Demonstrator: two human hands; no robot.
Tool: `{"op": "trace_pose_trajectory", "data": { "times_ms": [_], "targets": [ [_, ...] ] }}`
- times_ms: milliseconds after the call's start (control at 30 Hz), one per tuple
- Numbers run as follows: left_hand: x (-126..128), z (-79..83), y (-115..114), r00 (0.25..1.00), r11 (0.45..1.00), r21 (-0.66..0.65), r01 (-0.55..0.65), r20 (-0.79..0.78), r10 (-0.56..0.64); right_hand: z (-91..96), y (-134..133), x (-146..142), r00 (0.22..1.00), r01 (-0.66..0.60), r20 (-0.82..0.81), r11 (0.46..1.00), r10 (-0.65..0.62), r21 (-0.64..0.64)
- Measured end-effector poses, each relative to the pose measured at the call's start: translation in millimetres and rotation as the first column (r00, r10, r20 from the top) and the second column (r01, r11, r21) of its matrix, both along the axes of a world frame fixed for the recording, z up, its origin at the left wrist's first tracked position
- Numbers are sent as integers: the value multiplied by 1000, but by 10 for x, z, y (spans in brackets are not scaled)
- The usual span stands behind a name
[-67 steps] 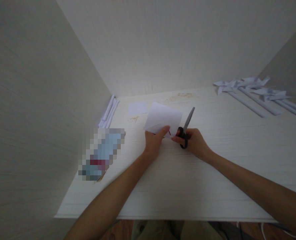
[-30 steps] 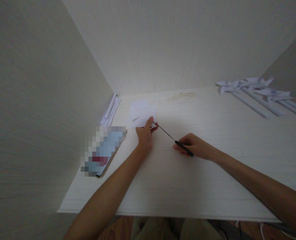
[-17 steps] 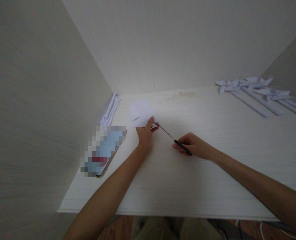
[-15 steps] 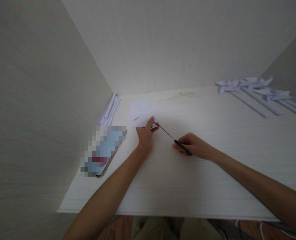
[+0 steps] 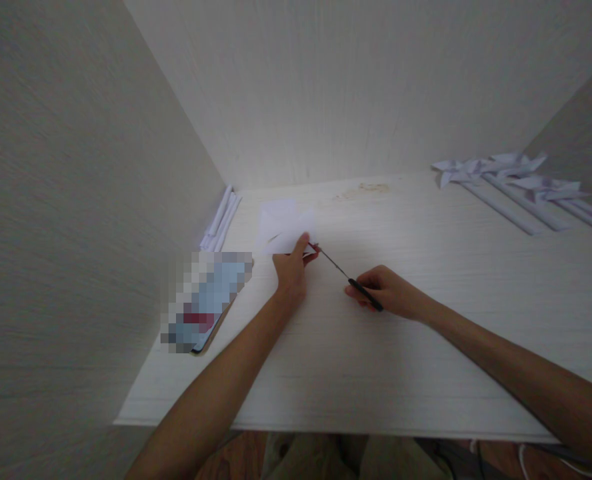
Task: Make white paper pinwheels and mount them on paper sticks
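My left hand [image 5: 291, 268] pinches the near edge of a white sheet of paper [image 5: 292, 235] and holds it just above the white table [image 5: 426, 320]. My right hand [image 5: 389, 292] is closed round the black handles of a pair of scissors [image 5: 349, 278]. The thin blades point up and left, with their tip at the paper's edge beside my left thumb. A second small white sheet [image 5: 276, 213] lies flat behind the held one.
Rolled white paper sticks [image 5: 220, 217] lie along the left wall. A flat blurred object [image 5: 203, 300] rests at the table's left. Several white paper pinwheels on sticks [image 5: 516, 187] lie at the back right. Walls enclose the table on three sides.
Since 2.2 s ago my left hand carried the paper to the left and back, and the scissors turned to point at it. Over the last second almost nothing moved.
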State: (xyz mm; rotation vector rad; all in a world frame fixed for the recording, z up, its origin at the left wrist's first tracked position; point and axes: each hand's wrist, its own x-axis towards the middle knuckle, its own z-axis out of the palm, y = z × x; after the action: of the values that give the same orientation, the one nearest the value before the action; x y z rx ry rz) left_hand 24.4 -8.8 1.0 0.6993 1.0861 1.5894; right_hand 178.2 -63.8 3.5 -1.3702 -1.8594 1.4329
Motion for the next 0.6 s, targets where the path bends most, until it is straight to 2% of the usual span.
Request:
{"op": "trace_pose_trajectory", "data": {
  "times_ms": [600],
  "targets": [
    [8,-17,9,1000,1000,8,3,-6,-3,-39,8,10,1000,21,-18,1000,-21,-4]
  ]
}}
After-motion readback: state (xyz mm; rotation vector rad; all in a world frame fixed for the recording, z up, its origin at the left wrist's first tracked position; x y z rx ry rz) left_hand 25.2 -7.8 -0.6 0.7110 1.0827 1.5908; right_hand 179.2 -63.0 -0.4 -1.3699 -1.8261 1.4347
